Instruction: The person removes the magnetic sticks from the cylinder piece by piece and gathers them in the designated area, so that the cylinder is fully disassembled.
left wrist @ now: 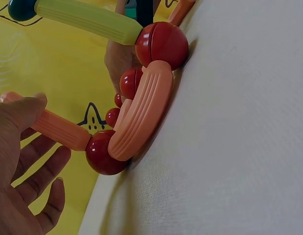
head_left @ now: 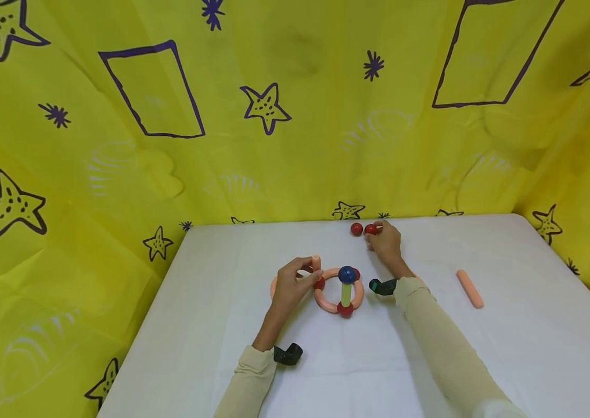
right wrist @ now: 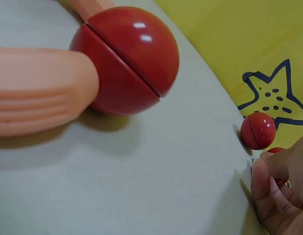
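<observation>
An orange ring of curved pieces (head_left: 329,306) joined by red balls lies on the table. From its front red ball (head_left: 345,310) rises a yellow-green stick (head_left: 346,295) topped by a blue ball (head_left: 347,274). My left hand (head_left: 288,285) pinches a short orange stick (left wrist: 68,133), which stands in the ring's left red ball (left wrist: 106,152); the thumb lies over its upper end and the lower fingers are spread. At the table's back edge my right hand (head_left: 389,247) grips a loose red ball (head_left: 371,229), partly hidden by the fingers. A second loose ball (head_left: 356,229) sits just left of it.
A straight orange stick (head_left: 470,288) lies at the right. Another orange piece (head_left: 273,287) shows partly behind the left hand. The yellow patterned cloth (head_left: 295,157) hangs beyond the white table (head_left: 368,371). Dark devices are strapped to both wrists.
</observation>
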Demonstrator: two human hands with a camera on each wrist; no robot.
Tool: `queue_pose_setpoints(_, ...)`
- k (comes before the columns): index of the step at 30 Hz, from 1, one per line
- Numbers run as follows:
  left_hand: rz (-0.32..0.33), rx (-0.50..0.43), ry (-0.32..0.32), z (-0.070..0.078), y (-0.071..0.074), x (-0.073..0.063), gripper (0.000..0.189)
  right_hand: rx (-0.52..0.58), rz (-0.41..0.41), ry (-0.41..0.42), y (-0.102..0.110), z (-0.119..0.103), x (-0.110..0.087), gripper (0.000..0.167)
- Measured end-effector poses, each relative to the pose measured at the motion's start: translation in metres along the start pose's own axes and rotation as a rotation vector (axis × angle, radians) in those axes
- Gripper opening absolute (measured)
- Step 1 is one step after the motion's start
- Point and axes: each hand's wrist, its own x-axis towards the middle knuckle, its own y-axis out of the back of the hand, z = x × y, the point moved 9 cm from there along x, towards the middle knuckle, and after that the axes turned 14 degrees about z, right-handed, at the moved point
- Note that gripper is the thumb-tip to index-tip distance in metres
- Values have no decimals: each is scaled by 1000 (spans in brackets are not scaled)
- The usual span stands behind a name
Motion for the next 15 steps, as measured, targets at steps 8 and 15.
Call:
queue_pose_setpoints(8, 5, 2, 0, -1, 2, 0, 33, 37, -21, -27, -1, 0, 0, 43)
queue_pose_setpoints(15, 13, 7, 9, -2, 5, 1, 34, 19, -36, -57, -1, 3, -1, 46)
